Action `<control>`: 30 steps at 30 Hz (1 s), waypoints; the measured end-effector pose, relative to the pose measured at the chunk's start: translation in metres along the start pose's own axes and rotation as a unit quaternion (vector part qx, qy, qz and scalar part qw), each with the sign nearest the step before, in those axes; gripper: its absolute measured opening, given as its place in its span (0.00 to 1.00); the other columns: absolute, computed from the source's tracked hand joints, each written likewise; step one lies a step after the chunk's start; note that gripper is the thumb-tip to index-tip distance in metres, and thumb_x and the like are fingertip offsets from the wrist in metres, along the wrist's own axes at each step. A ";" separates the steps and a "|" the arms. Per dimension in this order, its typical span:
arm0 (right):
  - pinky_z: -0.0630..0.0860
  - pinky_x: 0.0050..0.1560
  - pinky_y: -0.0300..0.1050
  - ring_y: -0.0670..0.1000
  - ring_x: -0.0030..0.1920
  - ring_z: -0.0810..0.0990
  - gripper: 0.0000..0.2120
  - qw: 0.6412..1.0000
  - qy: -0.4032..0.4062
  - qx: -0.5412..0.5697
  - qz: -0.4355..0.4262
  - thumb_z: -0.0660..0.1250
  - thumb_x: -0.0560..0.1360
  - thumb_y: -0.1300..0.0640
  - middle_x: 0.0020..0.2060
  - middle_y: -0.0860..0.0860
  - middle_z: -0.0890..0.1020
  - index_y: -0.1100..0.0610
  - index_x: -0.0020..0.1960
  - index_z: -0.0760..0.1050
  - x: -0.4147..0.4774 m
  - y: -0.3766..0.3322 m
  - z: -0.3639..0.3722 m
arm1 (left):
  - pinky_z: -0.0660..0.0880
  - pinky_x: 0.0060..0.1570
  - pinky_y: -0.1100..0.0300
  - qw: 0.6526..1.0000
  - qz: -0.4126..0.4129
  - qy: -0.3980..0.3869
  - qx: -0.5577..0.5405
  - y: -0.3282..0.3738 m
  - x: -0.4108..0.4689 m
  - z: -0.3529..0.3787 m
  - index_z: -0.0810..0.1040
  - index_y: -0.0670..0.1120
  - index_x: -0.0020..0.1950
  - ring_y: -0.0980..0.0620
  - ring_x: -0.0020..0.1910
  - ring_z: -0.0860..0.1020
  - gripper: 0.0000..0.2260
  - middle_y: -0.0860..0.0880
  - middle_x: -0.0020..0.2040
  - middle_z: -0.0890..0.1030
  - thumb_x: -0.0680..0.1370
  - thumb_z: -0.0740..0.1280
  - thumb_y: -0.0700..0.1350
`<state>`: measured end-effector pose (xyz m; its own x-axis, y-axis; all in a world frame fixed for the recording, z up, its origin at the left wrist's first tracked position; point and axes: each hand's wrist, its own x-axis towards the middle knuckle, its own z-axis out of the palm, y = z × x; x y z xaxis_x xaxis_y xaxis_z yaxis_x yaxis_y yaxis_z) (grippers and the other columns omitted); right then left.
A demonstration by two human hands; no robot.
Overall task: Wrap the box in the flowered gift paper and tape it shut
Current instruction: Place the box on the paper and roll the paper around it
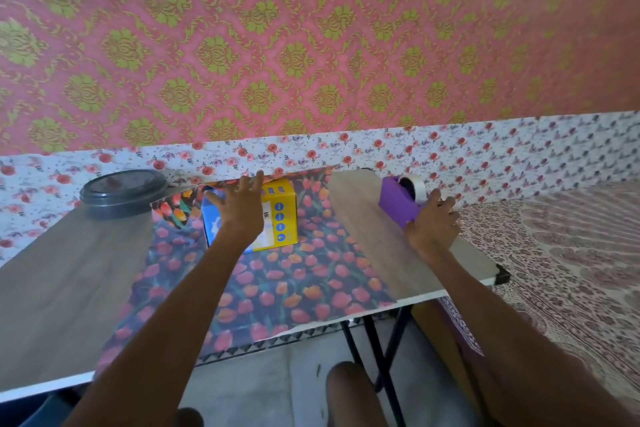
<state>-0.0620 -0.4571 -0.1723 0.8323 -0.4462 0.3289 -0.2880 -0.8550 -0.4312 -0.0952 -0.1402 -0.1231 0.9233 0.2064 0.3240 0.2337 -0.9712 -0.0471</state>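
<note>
Box [282, 215] lying unwrapped on paper [277, 288] — my left hand [242, 211] spreading flat over it, right hand [433, 222] gripping tape dispenser [398, 199]; next, probably folding paper up.

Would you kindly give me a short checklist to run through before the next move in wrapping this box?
1. Box sits on the flowered paper: ok.
2. Paper lies flat on the table: not ok, its far-left corner curls up.
3. Left hand steadies the box: cannot tell; open fingers spread over it, contact unclear.
4. Right hand holds the tape dispenser: ok.
5. Tape strip drawn from the roll: not ok, none visible.
6. Paper folded over the box: not ok, box uncovered.
</note>
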 end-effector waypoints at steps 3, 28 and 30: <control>0.77 0.51 0.57 0.66 0.63 0.71 0.32 0.999 -0.024 0.030 0.003 0.73 0.72 0.58 0.67 0.61 0.65 0.60 0.70 0.61 0.006 0.006 -0.001 | 0.53 0.68 0.27 1.000 0.007 -0.012 -0.008 -0.004 0.002 0.000 0.60 0.51 0.76 0.34 0.71 0.63 0.29 0.43 0.73 0.60 0.77 0.63 0.37; 0.81 0.42 0.61 0.67 0.38 0.76 0.15 0.872 -0.364 0.266 0.190 0.70 0.77 0.61 0.65 0.57 0.75 0.61 0.62 0.77 0.077 -0.076 -0.005 | 0.57 0.66 0.30 0.999 0.002 0.043 -0.015 -0.006 0.003 0.008 0.63 0.53 0.75 0.36 0.68 0.66 0.28 0.43 0.70 0.63 0.77 0.63 0.37; 0.81 0.41 0.60 0.64 0.38 0.79 0.19 0.872 -0.361 0.281 0.171 0.69 0.77 0.62 0.66 0.57 0.74 0.60 0.67 0.73 0.082 -0.074 0.002 | 0.56 0.67 0.29 0.999 0.006 0.044 -0.020 -0.007 0.002 0.008 0.63 0.53 0.75 0.36 0.68 0.65 0.28 0.43 0.70 0.62 0.77 0.63 0.37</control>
<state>0.0280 -0.4299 -0.1149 0.8829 -0.1938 -0.4278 -0.4695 -0.3484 -0.8113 -0.0920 -0.1322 -0.1300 0.8950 0.1853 0.4057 0.2091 -0.9778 -0.0147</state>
